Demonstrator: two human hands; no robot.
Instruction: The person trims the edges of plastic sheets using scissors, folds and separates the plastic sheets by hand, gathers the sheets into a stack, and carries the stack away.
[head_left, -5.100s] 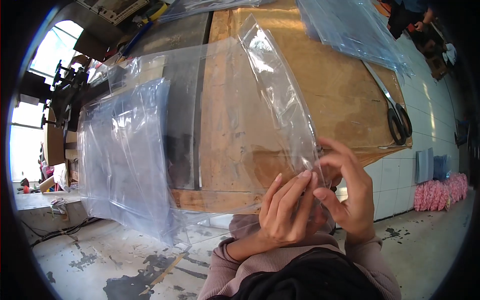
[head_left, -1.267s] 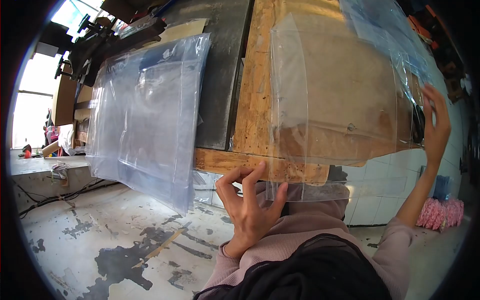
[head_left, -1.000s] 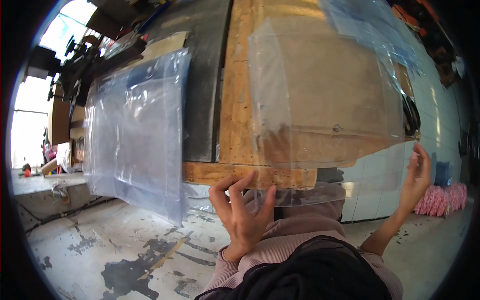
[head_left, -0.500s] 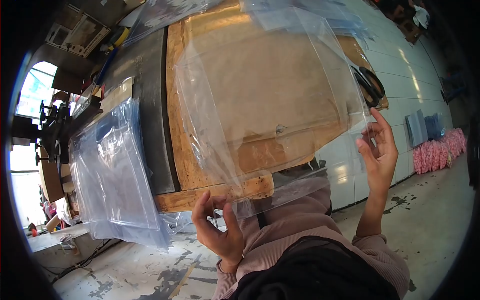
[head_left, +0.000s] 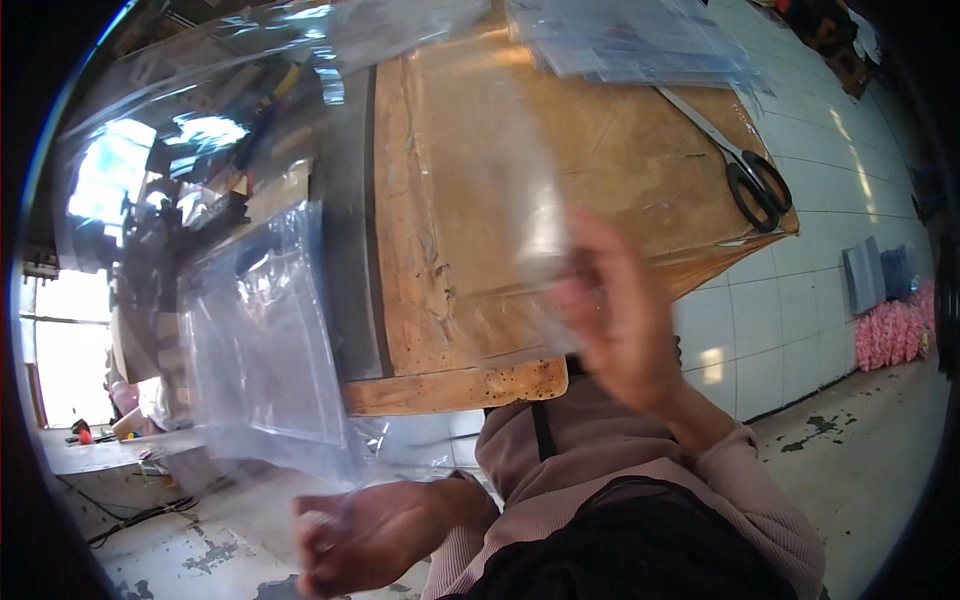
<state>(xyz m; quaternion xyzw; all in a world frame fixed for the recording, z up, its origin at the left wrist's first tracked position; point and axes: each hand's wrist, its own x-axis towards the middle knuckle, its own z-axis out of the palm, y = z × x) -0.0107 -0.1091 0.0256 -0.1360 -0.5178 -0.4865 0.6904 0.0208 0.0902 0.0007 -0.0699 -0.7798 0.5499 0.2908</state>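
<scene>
A large clear plastic sheet (head_left: 480,180) stretches over the left half of the worktable and out past its left side, blurred by motion. My right hand (head_left: 625,320), also smeared, is closed on the sheet's right edge above the table's near part. Low at the left, beyond the table's front edge, my left hand (head_left: 370,535) has its fingers curled round what looks like the sheet's near edge. Black-handled scissors (head_left: 755,190) lie with blades apart on the brown table covering (head_left: 620,150).
A pile of clear plastic sheets (head_left: 265,340) hangs at the left beside a dark strip (head_left: 350,230). More bluish sheets (head_left: 640,40) lie at the table's far end. A pink bundle (head_left: 890,335) stands by the tiled surface (head_left: 775,310) at the right.
The clear sheet has swung left from the middle of the table, uncovering the scissors. My right hand has moved left and inward; my left hand has moved left and down.
</scene>
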